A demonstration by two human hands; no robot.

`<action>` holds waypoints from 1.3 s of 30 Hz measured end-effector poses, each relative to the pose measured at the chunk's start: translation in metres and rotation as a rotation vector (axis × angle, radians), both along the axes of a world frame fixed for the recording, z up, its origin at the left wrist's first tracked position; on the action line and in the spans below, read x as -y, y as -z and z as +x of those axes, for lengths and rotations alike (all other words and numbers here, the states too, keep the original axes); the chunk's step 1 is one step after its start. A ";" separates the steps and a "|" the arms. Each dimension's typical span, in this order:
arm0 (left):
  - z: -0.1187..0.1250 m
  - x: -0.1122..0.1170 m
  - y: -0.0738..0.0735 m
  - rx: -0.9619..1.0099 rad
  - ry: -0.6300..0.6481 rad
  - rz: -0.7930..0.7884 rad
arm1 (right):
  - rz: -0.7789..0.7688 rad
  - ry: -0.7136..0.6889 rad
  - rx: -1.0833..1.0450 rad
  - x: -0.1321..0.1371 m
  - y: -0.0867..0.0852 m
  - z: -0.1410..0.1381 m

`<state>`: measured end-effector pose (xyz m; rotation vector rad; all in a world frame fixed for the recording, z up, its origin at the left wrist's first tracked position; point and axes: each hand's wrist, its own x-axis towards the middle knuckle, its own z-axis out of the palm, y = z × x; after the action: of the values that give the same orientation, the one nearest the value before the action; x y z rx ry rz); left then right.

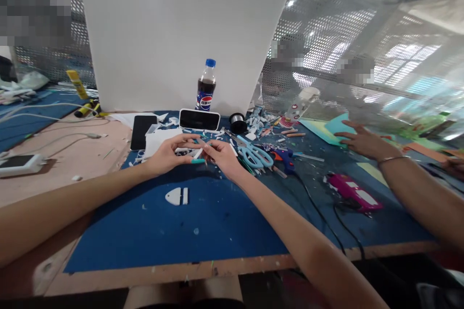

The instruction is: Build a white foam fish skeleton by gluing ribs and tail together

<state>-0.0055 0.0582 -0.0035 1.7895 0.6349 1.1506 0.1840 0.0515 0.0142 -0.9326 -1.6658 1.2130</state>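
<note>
My left hand (169, 155) and my right hand (225, 157) meet at the fingertips above the blue mat (159, 236). The fingers of both are bent inward around something small and pale, too hidden to name. A teal-nailed thumb of my left hand points right, below the fingertips. In front of the hands, two white cut pieces lie flat: a rounded triangular one (174, 196) and a narrow strip (185, 196). Just right of my right hand are light-blue scissors (255, 154). White paper (159, 140) lies behind my left hand.
Behind stand a propped phone (199, 119), a cola bottle (206, 89) and a wire spool (238, 123). Scraps (261, 123) are heaped nearby. A blue glue gun (284, 158) trails a cable. At right, a co-worker's hand (366, 142) touches teal sheets (335, 130) near a magenta device (353, 193).
</note>
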 end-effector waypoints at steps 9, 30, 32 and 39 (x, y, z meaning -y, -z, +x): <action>-0.001 0.001 -0.001 -0.049 0.057 -0.024 | 0.010 0.009 0.055 0.006 -0.003 -0.001; -0.026 0.079 0.003 -0.695 -0.173 0.328 | 0.481 0.126 0.436 0.015 -0.011 0.010; -0.025 0.072 0.003 -0.684 -0.137 0.333 | 0.501 0.138 0.452 0.016 -0.010 0.011; -0.041 0.050 0.005 -0.678 -0.087 0.309 | 0.494 0.126 0.490 0.012 -0.010 0.011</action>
<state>-0.0469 0.0081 -0.0089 2.4647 0.9669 0.7002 0.1947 0.0392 0.0243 -1.0432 -2.1183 0.4591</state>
